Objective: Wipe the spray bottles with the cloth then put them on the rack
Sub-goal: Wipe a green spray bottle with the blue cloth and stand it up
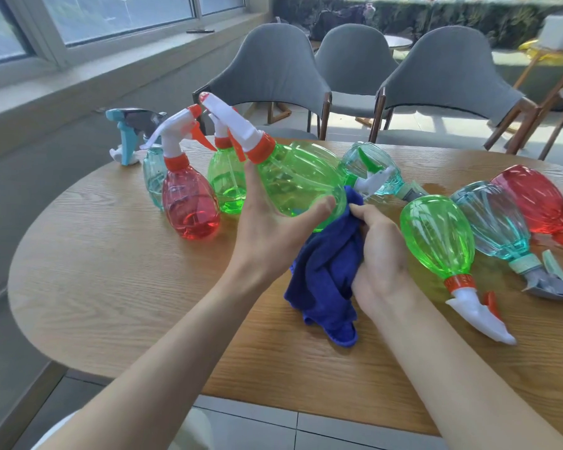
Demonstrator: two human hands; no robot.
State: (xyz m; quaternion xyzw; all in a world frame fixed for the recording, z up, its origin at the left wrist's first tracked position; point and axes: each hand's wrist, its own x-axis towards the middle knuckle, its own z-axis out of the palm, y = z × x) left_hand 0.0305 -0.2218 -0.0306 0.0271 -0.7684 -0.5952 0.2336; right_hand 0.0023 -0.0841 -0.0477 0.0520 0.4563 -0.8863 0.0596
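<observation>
Wood-grain table [111, 287] under a window [111, 14], with grey chairs [449, 69] pulled up on the far side; no rack shows anywhere in view. Over the middle of the table the left hand [273, 228] holds a green spray bottle [299, 180] clear of the surface, tilted so the white-and-orange head points up and to the left. Its fingers and thumb are wrapped round the belly of the bottle. The right hand [381, 251] grips a bunched blue cloth [325, 274], its fingers curled into the folds, and the top of the cloth touches the bottle's base while its tail trails onto the table. At the left, a teal bottle [153, 177], a red bottle [189, 203] and a second green one [225, 180] stand upright. At the right, 3 more lie on their sides: green [436, 235], teal [491, 219] and red [533, 199]. The held bottle looks like thin, clear plastic and nearly empty, so it is probably light, a little squashy and slick where it is smooth. The ribbed belly or the stiff orange collar would give the surest hold, while the trigger looks a poor place to grasp
</observation>
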